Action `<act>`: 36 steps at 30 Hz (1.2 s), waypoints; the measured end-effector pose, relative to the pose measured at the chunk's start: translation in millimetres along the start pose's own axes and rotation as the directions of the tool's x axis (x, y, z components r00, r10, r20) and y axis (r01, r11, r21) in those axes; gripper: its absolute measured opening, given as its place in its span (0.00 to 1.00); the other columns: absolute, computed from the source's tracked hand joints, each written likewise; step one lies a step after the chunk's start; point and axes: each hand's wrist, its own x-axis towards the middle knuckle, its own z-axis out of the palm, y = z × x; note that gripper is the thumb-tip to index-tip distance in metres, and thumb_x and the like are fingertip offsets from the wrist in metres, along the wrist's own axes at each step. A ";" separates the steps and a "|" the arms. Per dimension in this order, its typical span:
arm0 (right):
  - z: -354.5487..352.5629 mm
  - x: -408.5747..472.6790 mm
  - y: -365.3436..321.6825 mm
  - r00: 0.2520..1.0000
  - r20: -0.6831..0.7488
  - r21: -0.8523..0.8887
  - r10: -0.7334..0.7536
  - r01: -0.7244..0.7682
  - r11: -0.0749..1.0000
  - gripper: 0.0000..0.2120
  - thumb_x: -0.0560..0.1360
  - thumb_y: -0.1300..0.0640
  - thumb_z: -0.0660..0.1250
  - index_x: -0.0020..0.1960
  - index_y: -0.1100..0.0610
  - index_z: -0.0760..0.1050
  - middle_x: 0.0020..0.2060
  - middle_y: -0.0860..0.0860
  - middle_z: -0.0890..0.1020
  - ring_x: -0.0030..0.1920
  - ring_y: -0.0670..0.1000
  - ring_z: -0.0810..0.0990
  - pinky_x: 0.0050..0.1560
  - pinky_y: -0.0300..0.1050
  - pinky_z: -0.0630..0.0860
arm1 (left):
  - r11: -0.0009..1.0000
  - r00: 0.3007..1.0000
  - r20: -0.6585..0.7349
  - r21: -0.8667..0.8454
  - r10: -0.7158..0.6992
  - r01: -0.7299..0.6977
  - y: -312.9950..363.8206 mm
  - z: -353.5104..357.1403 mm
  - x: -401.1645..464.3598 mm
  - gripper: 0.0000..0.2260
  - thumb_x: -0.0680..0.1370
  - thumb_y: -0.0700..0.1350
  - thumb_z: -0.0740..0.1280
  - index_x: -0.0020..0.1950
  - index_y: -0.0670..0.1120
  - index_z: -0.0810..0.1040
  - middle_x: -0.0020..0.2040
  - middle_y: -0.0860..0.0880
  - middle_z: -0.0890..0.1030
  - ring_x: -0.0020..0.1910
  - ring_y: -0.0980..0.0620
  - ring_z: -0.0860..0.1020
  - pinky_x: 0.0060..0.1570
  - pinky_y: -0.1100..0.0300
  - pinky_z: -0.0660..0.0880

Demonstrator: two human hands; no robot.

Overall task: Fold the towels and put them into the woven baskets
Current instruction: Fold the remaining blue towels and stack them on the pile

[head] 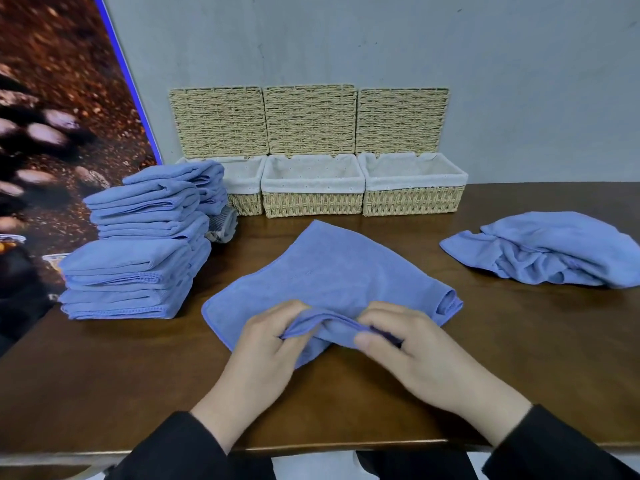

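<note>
The brown wooden table (pixel 145 368) spreads under both hands and well beyond the fingers on every side. Far past the fingertips, against the grey wall (pixel 381 43), three woven baskets (pixel 312 188) stand in a row, touching side to side, each lined with white cloth, each with its woven lid (pixel 310 120) upright against the wall behind it. Out beyond the left fingers rises a tall stack of folded blue towels (pixel 138 247), hiding part of the leftmost basket. Well away from the right fingers lies a crumpled heap of blue towels (pixel 550 251). Directly ahead of the fingers a single blue towel (pixel 339 271) lies on the table, set cornerwise, its right edge doubled under, its near corner gathered up. The left hand (pixel 266 344) pinches that raised edge between thumb and curled fingers. The right hand (pixel 405 344) pinches the same edge just beside it, thumb on top, fingers tucked beneath the cloth. Black sleeves (pixel 180 448) cover both wrists.
</note>
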 end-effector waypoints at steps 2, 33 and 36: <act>-12.5 1.0 5.8 0.999 -0.031 0.006 0.040 -0.040 0.999 0.13 0.83 0.47 0.60 0.40 0.47 0.72 0.37 0.44 0.74 0.41 0.46 0.74 0.43 0.34 0.67 | 0.998 0.996 -0.082 -0.050 -0.030 0.026 1.2 -4.3 -0.7 0.15 0.79 0.50 0.63 0.37 0.42 0.74 0.31 0.52 0.68 0.33 0.61 0.67 0.36 0.68 0.65; -75.6 -12.8 24.8 0.952 -0.149 -0.156 0.269 -0.291 0.944 0.17 0.77 0.63 0.67 0.47 0.40 0.70 0.42 0.43 0.77 0.40 0.48 0.76 0.46 0.49 0.76 | 0.997 0.927 -0.367 -0.029 -0.084 0.078 19.3 -61.2 11.9 0.17 0.85 0.44 0.59 0.42 0.61 0.78 0.35 0.57 0.75 0.35 0.62 0.70 0.37 0.72 0.67; -78.2 -9.5 17.6 0.984 -0.152 -0.365 0.094 -0.144 0.920 0.21 0.75 0.69 0.63 0.47 0.41 0.66 0.46 0.41 0.72 0.43 0.50 0.73 0.43 0.48 0.74 | 0.992 0.905 -0.406 -0.058 -0.129 0.116 15.9 -65.7 17.3 0.17 0.85 0.44 0.60 0.38 0.53 0.78 0.33 0.61 0.76 0.34 0.64 0.72 0.38 0.71 0.68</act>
